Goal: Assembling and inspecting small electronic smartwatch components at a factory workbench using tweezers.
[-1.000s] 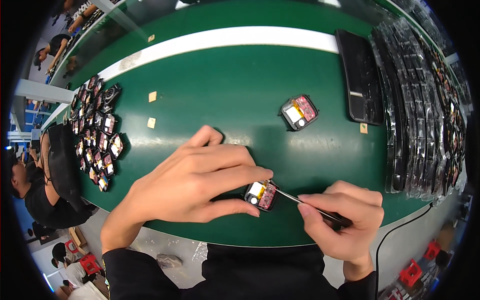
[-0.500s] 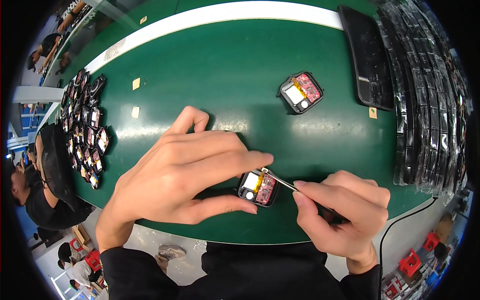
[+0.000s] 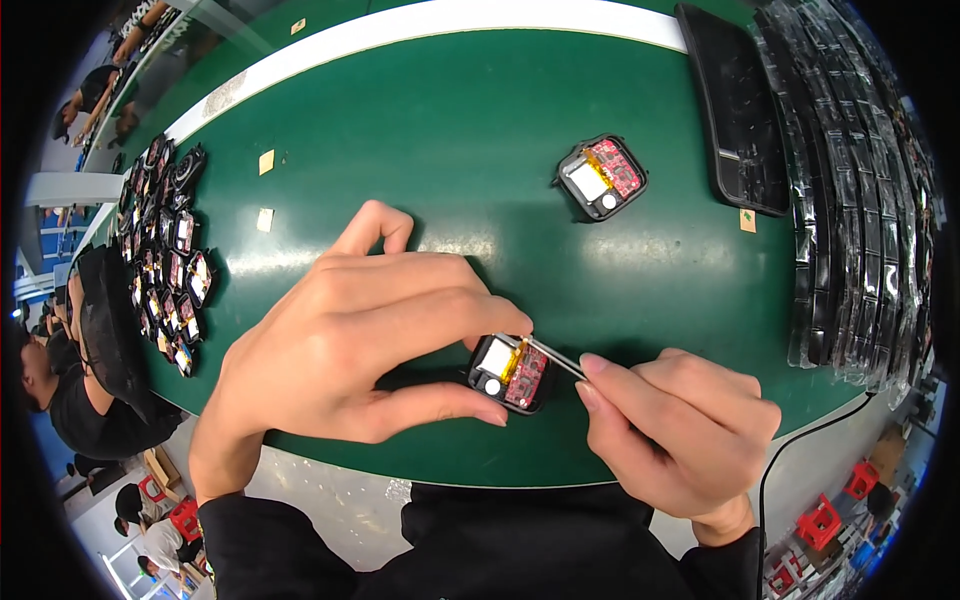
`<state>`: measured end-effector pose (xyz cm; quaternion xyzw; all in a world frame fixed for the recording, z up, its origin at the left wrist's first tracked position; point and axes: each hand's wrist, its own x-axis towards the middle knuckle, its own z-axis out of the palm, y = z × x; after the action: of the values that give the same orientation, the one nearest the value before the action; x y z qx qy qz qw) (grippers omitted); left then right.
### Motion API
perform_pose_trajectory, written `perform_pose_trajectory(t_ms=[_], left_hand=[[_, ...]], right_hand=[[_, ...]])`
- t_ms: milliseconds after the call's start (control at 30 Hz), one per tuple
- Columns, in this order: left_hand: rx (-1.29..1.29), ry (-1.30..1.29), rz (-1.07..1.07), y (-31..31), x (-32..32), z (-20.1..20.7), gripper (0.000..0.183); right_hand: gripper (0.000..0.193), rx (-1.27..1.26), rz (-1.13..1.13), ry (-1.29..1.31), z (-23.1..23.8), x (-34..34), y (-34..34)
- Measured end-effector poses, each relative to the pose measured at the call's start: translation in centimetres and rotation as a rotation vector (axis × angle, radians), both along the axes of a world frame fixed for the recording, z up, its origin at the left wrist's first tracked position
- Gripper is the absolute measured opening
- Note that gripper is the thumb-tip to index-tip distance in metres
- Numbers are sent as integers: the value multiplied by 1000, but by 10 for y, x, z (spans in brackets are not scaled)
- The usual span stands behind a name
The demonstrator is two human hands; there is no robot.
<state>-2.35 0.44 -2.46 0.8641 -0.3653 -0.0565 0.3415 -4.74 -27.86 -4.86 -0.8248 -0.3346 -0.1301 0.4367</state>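
Note:
My left hand (image 3: 350,335) steadies a small open electronic device (image 3: 526,388) on the table between thumb and index finger. Its black square case shows a red circuit board, a white block, a round white part and yellow tape. Pinched in my right hand (image 3: 690,430) is a pair of metal tweezers (image 3: 558,361). Their tips meet the device's upper edge, close to the yellow tape and my left index fingertip. Whatever lies between the tips is too small to make out. Farther off sits a second open device (image 3: 622,172) of the same kind.
Many similar devices (image 3: 165,270) cluster at the green table's (image 3: 450,130) left end. On the right stand a black tray (image 3: 735,110) and stacked plastic-wrapped black trays (image 3: 850,230). A black cable (image 3: 775,455) hangs off the right edge. Other people sit beyond the left side.
The device, my left fingers and the tweezers have shifted slightly left. A small pale piece at the tweezer tips, clearer before, now sits lower against the case's upper edge.

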Motion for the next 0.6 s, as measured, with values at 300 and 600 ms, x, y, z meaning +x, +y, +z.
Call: perform_pose_trajectory(t_ms=[300,600], left_hand=[[-47,101,-56,4,8,0,56],[-44,81,-67,3,7,-1,56]], right_hand=[[23,96,49,197,4,3,-3],[23,100,56,187,0,1,-3]])
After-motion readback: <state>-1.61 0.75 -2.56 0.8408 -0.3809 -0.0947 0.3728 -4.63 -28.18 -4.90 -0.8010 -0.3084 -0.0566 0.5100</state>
